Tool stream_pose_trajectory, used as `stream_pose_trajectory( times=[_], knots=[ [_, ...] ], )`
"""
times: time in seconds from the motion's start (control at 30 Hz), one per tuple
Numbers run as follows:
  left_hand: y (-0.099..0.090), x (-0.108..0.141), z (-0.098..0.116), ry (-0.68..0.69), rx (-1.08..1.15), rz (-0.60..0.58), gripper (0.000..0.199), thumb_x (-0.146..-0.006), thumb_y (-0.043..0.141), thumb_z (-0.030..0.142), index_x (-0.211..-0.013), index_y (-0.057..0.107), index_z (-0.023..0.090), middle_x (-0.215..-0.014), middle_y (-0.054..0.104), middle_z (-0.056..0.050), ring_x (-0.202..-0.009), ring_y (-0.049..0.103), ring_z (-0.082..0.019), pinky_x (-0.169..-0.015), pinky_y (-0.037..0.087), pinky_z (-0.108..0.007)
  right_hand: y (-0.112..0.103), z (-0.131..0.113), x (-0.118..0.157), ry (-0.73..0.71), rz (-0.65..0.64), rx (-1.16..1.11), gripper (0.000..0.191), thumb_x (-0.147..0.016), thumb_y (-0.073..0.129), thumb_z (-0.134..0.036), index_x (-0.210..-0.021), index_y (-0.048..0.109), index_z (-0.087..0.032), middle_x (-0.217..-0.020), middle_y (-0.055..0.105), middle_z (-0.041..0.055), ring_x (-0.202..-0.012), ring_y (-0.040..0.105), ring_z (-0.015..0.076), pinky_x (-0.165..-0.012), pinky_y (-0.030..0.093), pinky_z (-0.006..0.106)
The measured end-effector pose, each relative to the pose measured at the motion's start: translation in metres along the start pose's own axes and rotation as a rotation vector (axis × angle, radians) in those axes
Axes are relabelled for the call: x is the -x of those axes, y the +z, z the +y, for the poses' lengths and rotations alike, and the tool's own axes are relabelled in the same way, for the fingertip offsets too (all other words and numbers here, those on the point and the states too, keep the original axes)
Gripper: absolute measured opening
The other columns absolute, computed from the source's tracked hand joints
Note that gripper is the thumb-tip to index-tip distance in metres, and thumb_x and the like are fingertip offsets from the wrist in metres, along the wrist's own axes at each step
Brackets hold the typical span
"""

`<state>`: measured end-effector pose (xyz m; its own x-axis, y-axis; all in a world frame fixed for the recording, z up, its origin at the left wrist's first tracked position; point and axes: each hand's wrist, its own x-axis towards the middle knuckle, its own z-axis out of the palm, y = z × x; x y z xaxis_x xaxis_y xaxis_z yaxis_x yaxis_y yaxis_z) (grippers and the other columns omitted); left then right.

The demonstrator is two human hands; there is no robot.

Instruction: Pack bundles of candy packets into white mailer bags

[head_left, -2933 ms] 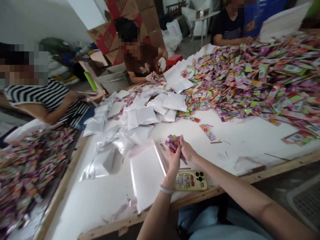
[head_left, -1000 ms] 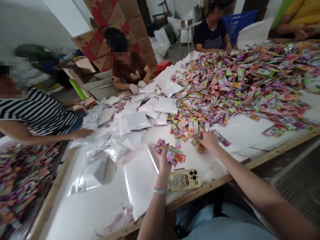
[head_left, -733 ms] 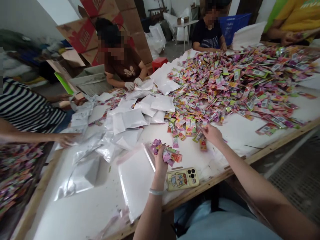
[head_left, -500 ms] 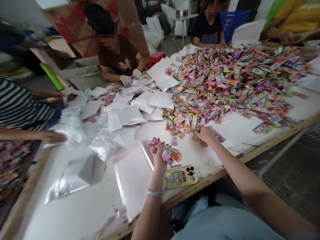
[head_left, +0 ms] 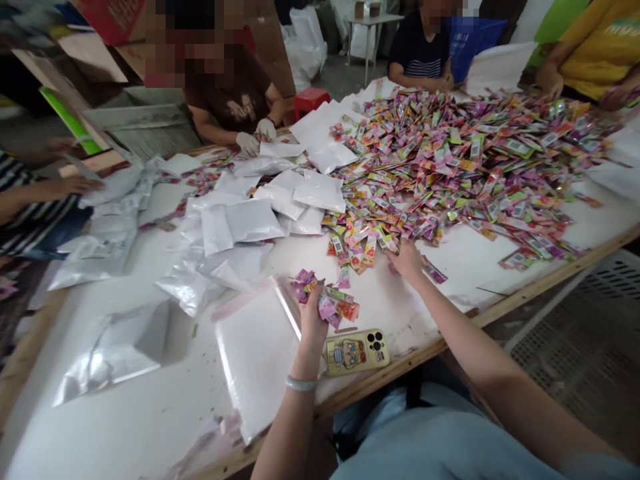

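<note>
My left hand (head_left: 313, 313), with a pale bangle on its wrist, is closed round a bunch of small colourful sachets (head_left: 331, 303) in purple, pink and red. It is just above the table, beside a stack of flat clear plastic bags (head_left: 257, 353). Farther right, my right hand (head_left: 407, 261) reaches to the near edge of a large heap of the same kind of sachets (head_left: 450, 173). Its fingers are pressed together at a green-and-pink sachet, and the fingertips are partly hidden. A phone in a yellow cartoon case (head_left: 357, 351) lies between my forearms.
Filled white pouches (head_left: 255, 220) are piled left of the heap, and another filled pouch (head_left: 120, 347) lies nearer on the left. Several co-workers sit round the table, one in white gloves (head_left: 257, 137). A wooden rim (head_left: 400, 367) edges the table. A plastic crate (head_left: 580, 340) is at right.
My right hand has shifted slightly within the heap's near edge. My left hand keeps its bunch. The co-worker at far left has let go of a pouch and handles another farther back.
</note>
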<state>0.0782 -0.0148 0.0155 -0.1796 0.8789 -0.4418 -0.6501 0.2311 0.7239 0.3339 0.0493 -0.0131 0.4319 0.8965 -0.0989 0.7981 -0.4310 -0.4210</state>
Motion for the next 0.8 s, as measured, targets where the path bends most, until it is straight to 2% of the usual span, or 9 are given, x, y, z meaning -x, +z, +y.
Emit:
stream_pose_trajectory(
  times=[0.17,0.27,0.33,0.43,0.5,0.57,0.63,0.73,0.8],
  knots=[
    [0.000,-0.001,-0.001,0.016,0.020,-0.011,0.037,-0.059,0.091,0.026,-0.089,0.070,0.018,-0.076,0.073,0.001,-0.068,0.072,-0.016,-0.068,0.057,-0.025,-0.004,-0.006,-0.008,-0.151,0.037,-0.004,0.058,-0.093,0.068,-0.035,-0.143,0.050,-0.011,-0.139,0.060,0.0234,-0.131,0.056,0.0348,-0.105,0.047,0.043],
    [0.000,0.000,-0.002,0.005,0.020,-0.014,0.038,-0.059,0.092,0.025,-0.090,0.071,0.018,-0.078,0.075,0.000,-0.075,0.075,-0.019,-0.073,0.058,-0.027,0.000,-0.020,-0.018,-0.111,-0.048,-0.035,0.053,-0.091,0.069,-0.029,-0.136,0.055,-0.006,-0.127,0.068,0.0243,-0.122,0.063,0.0349,-0.101,0.049,0.041],
    [-0.001,-0.001,-0.002,0.002,0.017,0.003,0.036,-0.060,0.090,0.024,-0.092,0.072,0.019,-0.081,0.075,-0.001,-0.077,0.075,-0.019,-0.074,0.058,-0.028,0.001,-0.019,-0.022,-0.092,-0.063,-0.076,0.044,-0.090,0.067,-0.030,-0.128,0.060,-0.009,-0.120,0.072,0.0211,-0.115,0.066,0.0332,-0.098,0.051,0.040],
    [-0.004,-0.004,-0.003,0.014,0.007,-0.003,0.035,-0.065,0.088,0.024,-0.095,0.072,0.018,-0.082,0.075,-0.002,-0.076,0.074,-0.018,-0.072,0.057,-0.027,-0.008,0.005,-0.026,-0.140,0.044,-0.291,0.033,-0.090,0.063,-0.034,-0.117,0.062,-0.016,-0.107,0.074,0.0136,-0.103,0.068,0.0294,-0.095,0.053,0.042],
    [-0.004,-0.004,-0.003,0.018,0.004,-0.041,0.034,-0.066,0.089,0.025,-0.095,0.072,0.018,-0.082,0.075,-0.001,-0.075,0.073,-0.017,-0.071,0.056,-0.026,-0.023,0.031,-0.030,-0.136,0.153,-0.499,0.027,-0.088,0.062,-0.035,-0.109,0.061,-0.019,-0.096,0.073,0.0095,-0.093,0.067,0.0276,-0.092,0.055,0.044],
    [-0.003,-0.001,-0.003,0.004,-0.001,-0.070,0.034,-0.066,0.090,0.027,-0.093,0.073,0.018,-0.082,0.076,-0.001,-0.074,0.073,-0.017,-0.070,0.055,-0.025,-0.043,0.055,-0.034,-0.111,0.186,-0.669,0.021,-0.086,0.065,-0.035,-0.102,0.060,-0.022,-0.091,0.072,0.0066,-0.091,0.067,0.0261,-0.092,0.056,0.045],
    [-0.002,0.001,-0.003,-0.011,-0.010,-0.068,0.033,-0.064,0.091,0.027,-0.090,0.073,0.017,-0.081,0.076,-0.001,-0.072,0.072,-0.016,-0.069,0.055,-0.025,-0.062,0.072,-0.036,-0.066,0.037,-0.828,0.020,-0.081,0.071,-0.034,-0.093,0.061,-0.023,-0.088,0.073,0.0052,-0.091,0.070,0.0261,-0.088,0.059,0.045],
    [-0.001,0.002,-0.002,-0.013,-0.021,-0.049,0.035,-0.060,0.093,0.028,-0.088,0.075,0.015,-0.082,0.077,-0.003,-0.072,0.073,-0.017,-0.070,0.056,-0.026,-0.082,0.084,-0.033,0.036,-0.326,-1.040,0.028,-0.070,0.082,-0.035,-0.085,0.061,-0.023,-0.081,0.074,0.0050,-0.085,0.074,0.0285,-0.073,0.062,0.043],
    [-0.002,-0.001,-0.003,-0.009,-0.018,-0.037,0.037,-0.059,0.094,0.028,-0.087,0.075,0.016,-0.081,0.076,-0.003,-0.071,0.073,-0.017,-0.069,0.056,-0.026,-0.088,0.086,-0.028,0.035,-0.429,-1.132,0.033,-0.064,0.087,-0.034,-0.085,0.063,-0.024,-0.080,0.076,0.0047,-0.085,0.076,0.0293,-0.069,0.062,0.041]
  ],
)
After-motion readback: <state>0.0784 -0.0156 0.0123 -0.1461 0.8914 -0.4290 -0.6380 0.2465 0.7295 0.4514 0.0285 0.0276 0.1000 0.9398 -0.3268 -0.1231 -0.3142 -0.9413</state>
